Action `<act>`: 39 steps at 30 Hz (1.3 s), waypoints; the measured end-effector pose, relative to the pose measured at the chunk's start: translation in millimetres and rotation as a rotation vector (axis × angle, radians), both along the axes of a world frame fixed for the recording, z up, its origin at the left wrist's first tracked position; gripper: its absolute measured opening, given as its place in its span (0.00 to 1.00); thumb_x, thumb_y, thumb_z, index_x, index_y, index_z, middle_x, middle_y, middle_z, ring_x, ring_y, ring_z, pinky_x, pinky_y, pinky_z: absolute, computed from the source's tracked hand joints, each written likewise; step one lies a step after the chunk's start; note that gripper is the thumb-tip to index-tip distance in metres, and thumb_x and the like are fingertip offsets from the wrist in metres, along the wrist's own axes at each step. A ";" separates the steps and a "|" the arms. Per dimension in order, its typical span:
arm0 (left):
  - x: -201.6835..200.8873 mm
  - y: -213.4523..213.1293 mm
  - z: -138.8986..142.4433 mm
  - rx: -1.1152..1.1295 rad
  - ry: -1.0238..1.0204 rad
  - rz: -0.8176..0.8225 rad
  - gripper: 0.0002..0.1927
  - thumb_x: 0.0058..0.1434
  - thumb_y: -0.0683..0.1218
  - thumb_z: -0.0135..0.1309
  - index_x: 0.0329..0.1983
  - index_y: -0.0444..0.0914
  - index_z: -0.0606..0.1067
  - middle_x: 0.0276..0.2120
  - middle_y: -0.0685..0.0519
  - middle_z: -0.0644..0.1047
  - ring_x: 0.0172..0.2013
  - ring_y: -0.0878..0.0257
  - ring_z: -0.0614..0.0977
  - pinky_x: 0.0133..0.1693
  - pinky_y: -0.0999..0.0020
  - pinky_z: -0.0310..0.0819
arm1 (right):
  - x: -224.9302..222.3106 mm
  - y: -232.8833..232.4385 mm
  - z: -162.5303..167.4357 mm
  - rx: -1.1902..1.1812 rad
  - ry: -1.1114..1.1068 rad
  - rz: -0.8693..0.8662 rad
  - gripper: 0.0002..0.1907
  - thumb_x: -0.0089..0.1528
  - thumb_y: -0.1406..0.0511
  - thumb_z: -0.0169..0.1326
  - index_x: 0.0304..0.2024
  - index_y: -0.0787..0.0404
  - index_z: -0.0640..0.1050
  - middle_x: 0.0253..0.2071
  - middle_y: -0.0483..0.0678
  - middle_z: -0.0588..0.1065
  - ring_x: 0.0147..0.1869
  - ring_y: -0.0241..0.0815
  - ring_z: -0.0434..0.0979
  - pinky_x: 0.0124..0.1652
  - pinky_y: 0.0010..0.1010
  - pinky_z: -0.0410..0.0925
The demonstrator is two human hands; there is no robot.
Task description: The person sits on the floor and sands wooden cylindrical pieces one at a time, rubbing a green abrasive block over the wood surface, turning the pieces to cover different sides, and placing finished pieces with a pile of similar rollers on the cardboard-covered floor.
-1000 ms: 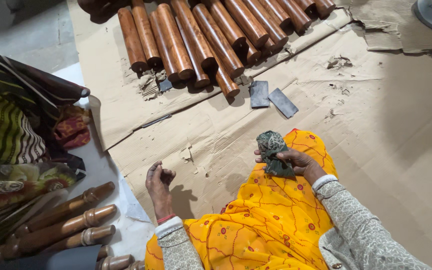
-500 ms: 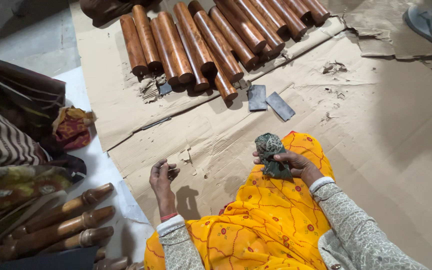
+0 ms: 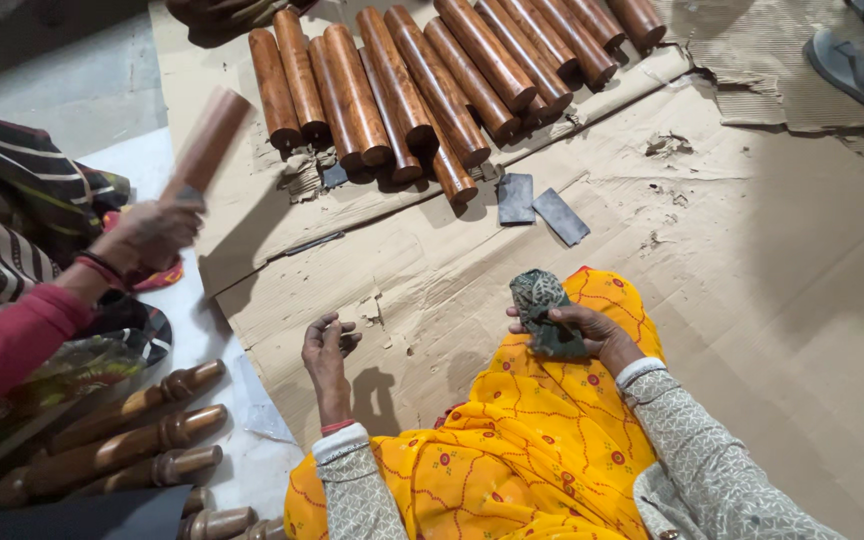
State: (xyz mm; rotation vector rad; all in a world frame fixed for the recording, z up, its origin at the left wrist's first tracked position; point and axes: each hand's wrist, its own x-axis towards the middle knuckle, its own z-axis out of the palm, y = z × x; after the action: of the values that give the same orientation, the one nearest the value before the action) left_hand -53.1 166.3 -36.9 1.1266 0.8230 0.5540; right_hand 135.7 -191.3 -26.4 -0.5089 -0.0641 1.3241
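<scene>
My right hand [image 3: 580, 333] grips a crumpled dark green rag [image 3: 544, 305] above my lap, which is covered in yellow patterned cloth [image 3: 512, 440]. My left hand [image 3: 326, 345] hovers over the cardboard sheet [image 3: 752, 260] with its fingers loosely curled and nothing in it. At the left, another person's hand [image 3: 147, 235] in a pink sleeve holds up a brown wooden cylinder [image 3: 207, 140].
A row of several polished wooden cylinders [image 3: 432, 80] lies at the far side of the cardboard. Two dark flat pieces [image 3: 537, 205] sit just in front of them. Turned wooden legs [image 3: 132, 440] lie at the lower left. A sandal [image 3: 862, 60] is at the top right.
The other person's hand has come into view at the left, lifting a wooden cylinder. My own hands have barely moved; the right still holds the rag.
</scene>
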 end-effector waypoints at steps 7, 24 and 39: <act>-1.5 -3.8 -2.1 0.205 0.033 0.034 0.11 0.68 0.43 0.52 0.51 0.35 0.74 0.35 0.48 0.82 0.30 0.64 0.83 0.35 0.71 0.77 | -0.4 -5.7 -9.6 0.036 0.024 0.034 0.35 0.66 0.63 0.57 0.72 0.65 0.59 0.68 0.64 0.65 0.68 0.64 0.69 0.56 0.53 0.72; 83.4 9.4 31.8 1.447 0.648 -0.105 0.35 0.61 0.60 0.59 0.66 0.37 0.68 0.68 0.41 0.65 0.69 0.40 0.61 0.66 0.42 0.49 | 11.8 -2.5 -25.0 0.039 -0.017 0.002 0.41 0.61 0.62 0.60 0.72 0.66 0.57 0.70 0.64 0.62 0.69 0.62 0.68 0.58 0.54 0.70; -50.8 4.7 -22.5 1.195 1.310 -0.486 0.37 0.48 0.51 0.72 0.61 0.44 0.70 0.57 0.50 0.74 0.59 0.49 0.74 0.58 0.34 0.62 | 2.3 -32.8 -35.5 -0.010 -0.062 -0.029 0.41 0.66 0.62 0.58 0.75 0.74 0.59 0.71 0.67 0.66 0.65 0.60 0.71 0.58 0.49 0.70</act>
State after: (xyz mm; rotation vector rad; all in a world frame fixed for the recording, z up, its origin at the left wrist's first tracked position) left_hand -103.9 171.0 -59.3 2.8218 1.2510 -0.3040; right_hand 137.9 -224.1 -61.8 -0.5582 -0.1012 1.2812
